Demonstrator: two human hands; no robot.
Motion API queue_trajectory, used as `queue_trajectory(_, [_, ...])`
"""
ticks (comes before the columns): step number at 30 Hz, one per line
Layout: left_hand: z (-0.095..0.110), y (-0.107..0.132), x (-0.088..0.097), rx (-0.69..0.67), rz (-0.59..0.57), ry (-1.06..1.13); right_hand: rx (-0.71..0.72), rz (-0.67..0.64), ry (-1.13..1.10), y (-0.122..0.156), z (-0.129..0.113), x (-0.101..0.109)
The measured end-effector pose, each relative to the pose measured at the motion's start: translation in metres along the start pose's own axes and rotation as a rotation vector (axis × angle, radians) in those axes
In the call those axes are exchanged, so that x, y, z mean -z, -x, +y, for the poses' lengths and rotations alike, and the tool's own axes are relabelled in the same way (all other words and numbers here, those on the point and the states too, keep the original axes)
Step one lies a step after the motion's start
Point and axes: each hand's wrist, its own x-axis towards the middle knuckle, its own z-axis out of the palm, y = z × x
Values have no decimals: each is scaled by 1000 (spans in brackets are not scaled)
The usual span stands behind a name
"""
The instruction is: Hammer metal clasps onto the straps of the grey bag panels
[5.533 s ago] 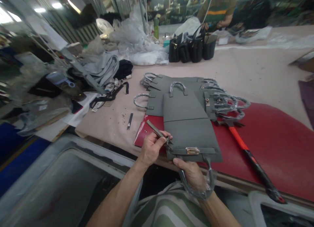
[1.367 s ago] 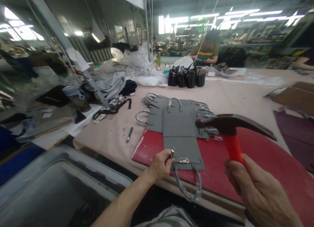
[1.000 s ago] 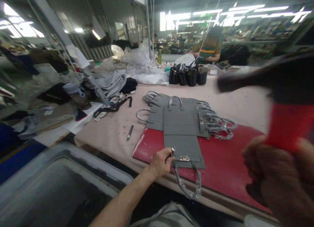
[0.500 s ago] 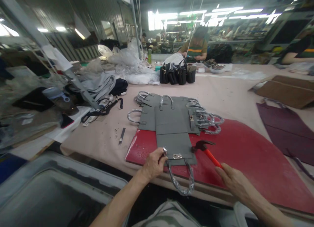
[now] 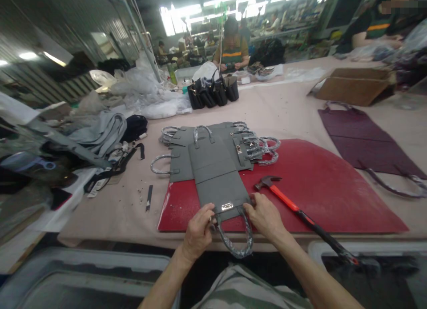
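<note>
left hand (image 5: 197,233) and right hand (image 5: 265,218) grasp the near edge of a grey leather bag panel (image 5: 216,175), fingers (image 5: 207,210) curled on it. panel lies flat on a red mat (image 5: 320,184), silver clasp (image 5: 227,206) on top, plastic-wrapped handle (image 5: 233,240) at near end. hammer (image 5: 283,198) lies on mat, right. more grey panels (image 5: 180,153) behind, touching; black bags (image 5: 210,93) far off.

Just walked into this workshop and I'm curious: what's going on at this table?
The person's left hand and right hand hold the near edge of a grey leather bag panel, on either side of its metal clasp, with a plastic-wrapped handle below. The panel lies on a red mat, near an orange-handled hammer. More grey panels lie behind it, and a co-worker sits farther away.
</note>
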Motion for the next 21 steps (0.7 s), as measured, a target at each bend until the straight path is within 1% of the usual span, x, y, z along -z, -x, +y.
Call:
queue_trajectory(1, [0,0,0,77,48,12,-30,-2,-32,-4,-2,-3])
queue_trajectory(3, [0,-1,0,278,130,47,-80,-43,-125,-12,-4,-2])
queue_trajectory(5, [0,-4,2,433,155,108,-101,-129,-266,-17,-5,3])
queue_trajectory(6, [0,-5,3,470,157,141,-106,-178,-350,-18,-5,6])
queue_trajectory(7, [1,-5,4,473,156,166,-109,-223,-437,-17,-6,8])
queue_trajectory(9, [3,-5,6,394,116,197,-122,-289,-600,-13,-7,9])
queue_trajectory(11, [5,-4,7,301,63,224,-151,-320,-731,-7,-7,6])
queue_trajectory(12, [5,-3,6,302,57,246,-171,-323,-786,-4,-6,3])
queue_trajectory(13, [5,-3,6,352,84,284,-193,-320,-834,-2,-4,1])
queue_trajectory(14, [4,-3,6,447,152,343,-215,-313,-876,0,-2,-2])
queue_trajectory(16, [1,-6,5,681,357,518,-252,-294,-949,2,1,-7])
queue_trajectory(17, [0,-8,5,772,445,614,-264,-294,-981,3,3,-9])
queue_trajectory(18, [-1,-11,6,828,506,694,-273,-304,-1012,4,3,-10])
queue_trajectory(19, [-1,-14,6,849,533,743,-278,-327,-1039,6,3,-11])
queue_trajectory(20, [1,-17,5,843,521,762,-281,-360,-1063,7,2,-12])
queue_trajectory(21, [4,-21,5,818,484,758,-280,-399,-1082,10,0,-13])
